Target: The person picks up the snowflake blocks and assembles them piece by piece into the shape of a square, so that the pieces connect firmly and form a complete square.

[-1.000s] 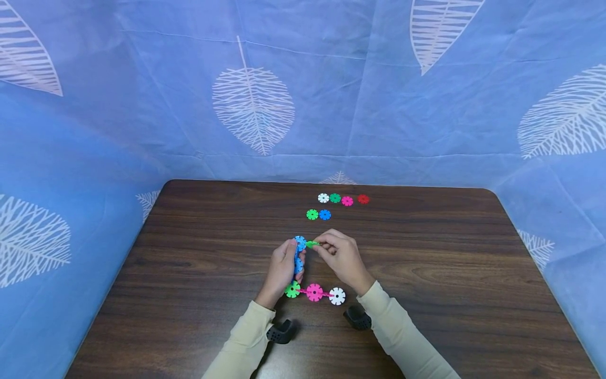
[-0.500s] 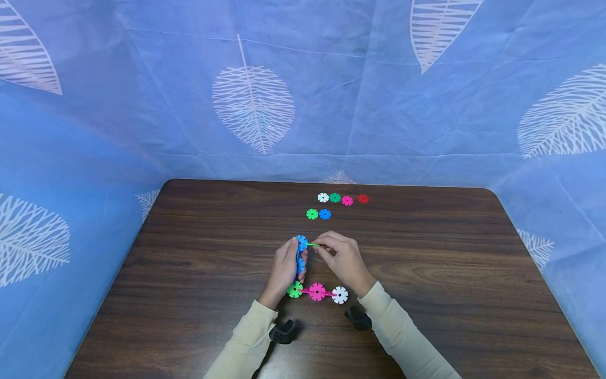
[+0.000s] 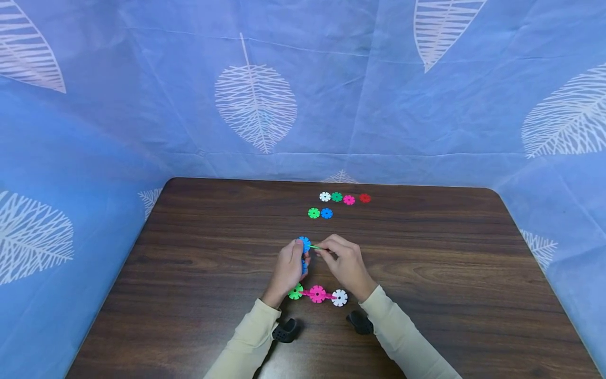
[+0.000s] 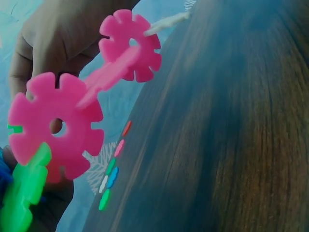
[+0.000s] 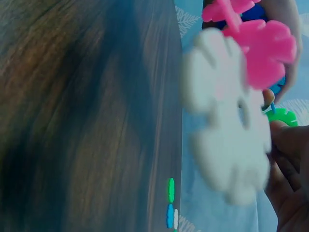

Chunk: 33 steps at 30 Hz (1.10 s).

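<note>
My left hand (image 3: 285, 267) grips the blue part of a chain of notched plastic discs, with a blue disc (image 3: 305, 243) showing above the thumb. From below that hand the chain runs right through a green disc (image 3: 295, 291) and a pink disc (image 3: 317, 293) to a white disc (image 3: 339, 298). Between thumb and fingers, my right hand (image 3: 345, 262) pinches a bright green disc (image 5: 282, 116), edge-on in the head view. Its left edge meets the blue disc; how deep it sits in a slot I cannot tell. The fingers hide part of both discs.
Toward the back of the dark wooden table (image 3: 213, 226) lie loose discs: white (image 3: 324, 197), dark green (image 3: 336, 197), pink (image 3: 349, 199) and red (image 3: 364, 198). In front of them are a light green disc (image 3: 314, 213) and a blue one (image 3: 326, 213). A blue leaf-patterned cloth (image 3: 322, 105) hangs behind.
The green disc in my right hand has turned from a slanted face to edge-on against the blue disc. My left hand and the chain have shifted slightly right.
</note>
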Each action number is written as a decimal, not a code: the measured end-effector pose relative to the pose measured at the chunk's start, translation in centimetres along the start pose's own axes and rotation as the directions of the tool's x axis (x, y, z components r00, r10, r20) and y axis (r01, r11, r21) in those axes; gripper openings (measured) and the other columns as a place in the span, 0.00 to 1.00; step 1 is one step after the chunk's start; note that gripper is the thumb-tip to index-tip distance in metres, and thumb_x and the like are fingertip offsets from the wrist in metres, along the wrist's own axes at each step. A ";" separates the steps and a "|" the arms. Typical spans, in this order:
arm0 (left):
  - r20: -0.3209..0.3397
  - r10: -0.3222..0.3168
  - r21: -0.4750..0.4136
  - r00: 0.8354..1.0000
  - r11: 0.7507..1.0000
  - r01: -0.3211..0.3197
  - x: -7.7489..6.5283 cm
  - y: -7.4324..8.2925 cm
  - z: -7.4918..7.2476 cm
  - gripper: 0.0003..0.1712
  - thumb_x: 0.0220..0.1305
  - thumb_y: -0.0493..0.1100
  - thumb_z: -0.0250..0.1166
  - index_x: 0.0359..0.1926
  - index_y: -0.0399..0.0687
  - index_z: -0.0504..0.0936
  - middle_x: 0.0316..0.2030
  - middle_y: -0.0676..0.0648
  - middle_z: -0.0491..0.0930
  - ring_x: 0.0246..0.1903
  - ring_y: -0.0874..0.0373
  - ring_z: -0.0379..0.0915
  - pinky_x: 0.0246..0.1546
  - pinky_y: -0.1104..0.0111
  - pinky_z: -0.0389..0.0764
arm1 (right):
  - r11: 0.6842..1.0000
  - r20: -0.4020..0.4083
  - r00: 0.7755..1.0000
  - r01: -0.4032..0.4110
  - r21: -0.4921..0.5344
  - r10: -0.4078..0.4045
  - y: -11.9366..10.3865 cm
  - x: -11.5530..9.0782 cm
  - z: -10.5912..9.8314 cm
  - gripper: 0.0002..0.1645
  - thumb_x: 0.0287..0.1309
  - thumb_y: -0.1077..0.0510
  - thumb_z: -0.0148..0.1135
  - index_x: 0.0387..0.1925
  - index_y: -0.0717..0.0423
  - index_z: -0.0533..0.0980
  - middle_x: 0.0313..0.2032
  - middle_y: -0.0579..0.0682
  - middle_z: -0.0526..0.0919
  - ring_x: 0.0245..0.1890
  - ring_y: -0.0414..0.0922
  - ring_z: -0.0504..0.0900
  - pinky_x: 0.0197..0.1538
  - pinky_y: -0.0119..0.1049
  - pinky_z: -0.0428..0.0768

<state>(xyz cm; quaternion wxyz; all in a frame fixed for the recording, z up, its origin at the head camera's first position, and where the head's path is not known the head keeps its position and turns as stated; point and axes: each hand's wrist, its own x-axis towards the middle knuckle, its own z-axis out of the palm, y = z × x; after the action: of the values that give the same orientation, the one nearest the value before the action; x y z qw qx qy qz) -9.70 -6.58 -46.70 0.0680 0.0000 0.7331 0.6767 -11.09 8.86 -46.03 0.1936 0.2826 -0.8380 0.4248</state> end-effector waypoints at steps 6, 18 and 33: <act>0.021 0.019 -0.003 1.000 1.000 -0.019 0.3 -0.1 0.1 0.24 0.77 0.48 0.35 0.29 0.37 0.66 0.17 0.49 0.65 0.10 0.64 0.59 0.10 0.77 0.64 | 0.997 0.001 0.999 -0.034 0.074 0.034 -0.1 0.1 -0.1 0.07 0.47 0.69 0.69 0.31 0.59 0.82 0.28 0.47 0.83 0.27 0.39 0.82 0.26 0.21 0.75; 0.014 -0.033 -0.002 0.999 0.999 0.033 0.2 -0.2 -0.4 0.23 0.77 0.43 0.34 0.28 0.36 0.67 0.17 0.48 0.66 0.09 0.64 0.59 0.09 0.76 0.63 | 0.999 0.037 0.999 -0.028 0.023 0.027 0.1 0.2 0.7 0.06 0.49 0.67 0.69 0.32 0.57 0.84 0.31 0.47 0.84 0.31 0.37 0.83 0.33 0.24 0.80; -0.043 -0.003 -0.129 0.999 0.992 -0.003 -1.2 0.9 -1.9 0.18 0.72 0.43 0.51 0.52 0.32 0.63 0.20 0.45 0.69 0.08 0.62 0.61 0.09 0.74 0.65 | 0.945 0.172 0.930 -0.327 -0.022 0.326 4.2 -0.3 -1.2 0.11 0.56 0.62 0.65 0.42 0.61 0.81 0.37 0.50 0.84 0.32 0.40 0.85 0.36 0.27 0.83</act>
<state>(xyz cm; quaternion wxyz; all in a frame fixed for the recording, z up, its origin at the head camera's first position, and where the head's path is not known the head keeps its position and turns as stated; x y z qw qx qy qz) -8.80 -8.53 -45.53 0.0521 -0.0190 0.6892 0.7225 -13.40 12.01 -48.06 0.0456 0.1760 -0.8855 0.4275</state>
